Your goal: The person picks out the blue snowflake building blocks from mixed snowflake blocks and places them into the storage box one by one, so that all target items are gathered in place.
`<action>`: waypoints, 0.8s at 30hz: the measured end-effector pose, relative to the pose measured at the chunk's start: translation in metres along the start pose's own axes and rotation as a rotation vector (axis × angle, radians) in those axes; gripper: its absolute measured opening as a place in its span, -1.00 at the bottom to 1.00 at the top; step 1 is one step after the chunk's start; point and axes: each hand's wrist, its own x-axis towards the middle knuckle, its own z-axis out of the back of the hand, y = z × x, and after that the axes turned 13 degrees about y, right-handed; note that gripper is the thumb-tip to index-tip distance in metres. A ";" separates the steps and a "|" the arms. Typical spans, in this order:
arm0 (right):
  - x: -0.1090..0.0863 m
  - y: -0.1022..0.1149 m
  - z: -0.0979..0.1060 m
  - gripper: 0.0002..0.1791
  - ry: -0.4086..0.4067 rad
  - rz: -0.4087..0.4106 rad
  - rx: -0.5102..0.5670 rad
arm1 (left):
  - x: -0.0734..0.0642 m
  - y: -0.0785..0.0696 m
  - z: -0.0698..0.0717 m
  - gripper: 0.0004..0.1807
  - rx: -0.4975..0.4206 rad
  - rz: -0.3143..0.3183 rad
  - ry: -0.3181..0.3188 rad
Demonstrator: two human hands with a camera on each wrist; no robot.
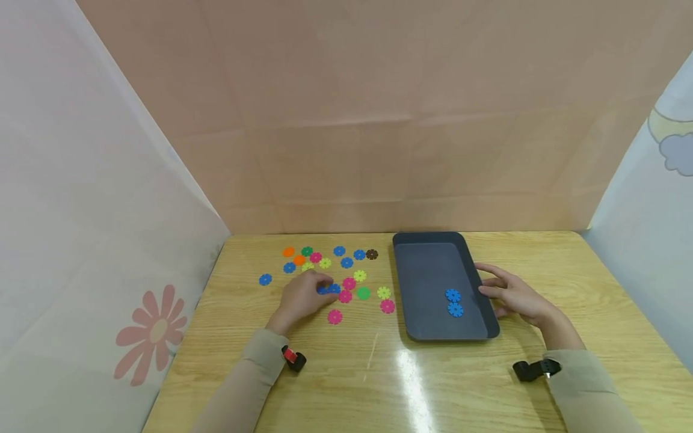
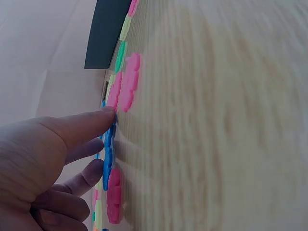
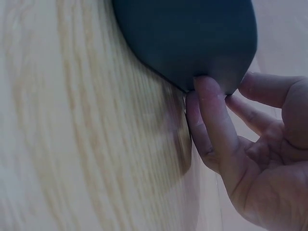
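Between the thumb and bent fingers of my left hand (image 1: pixel 304 296) are two blue flower-shaped discs, one nearest the fingers (image 1: pixel 323 290) and one beside it (image 1: pixel 334 288). In the left wrist view the thumb tip meets the edge of the blue disc row (image 2: pixel 109 154), with other fingertips on its far side. Pink discs (image 1: pixel 349 283) lie around the thumb. On the right, my right hand (image 1: pixel 521 299) rests loosely extended fingertips against the outer wall of a dark grey tray (image 1: pixel 428 264). Two more blue discs (image 1: pixel 455 309) lie inside that tray.
Several notched discs lie scattered left of the tray, among them an orange disc (image 1: pixel 289 252), a green disc (image 1: pixel 363 293), a yellow disc (image 1: pixel 384 293) and a brown disc (image 1: pixel 371 254). A beige cloth (image 1: pixel 411 162) hangs behind the wooden table (image 1: pixel 357 385).
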 end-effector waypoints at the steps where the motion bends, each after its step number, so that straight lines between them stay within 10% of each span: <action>1: 0.000 0.001 0.000 -0.15 -0.002 0.001 -0.002 | 0.000 -0.001 0.000 -0.58 0.003 -0.003 0.002; 24: -0.003 0.006 -0.005 -0.16 -0.010 0.006 -0.015 | 0.007 -0.005 0.000 -0.70 -0.007 0.023 0.059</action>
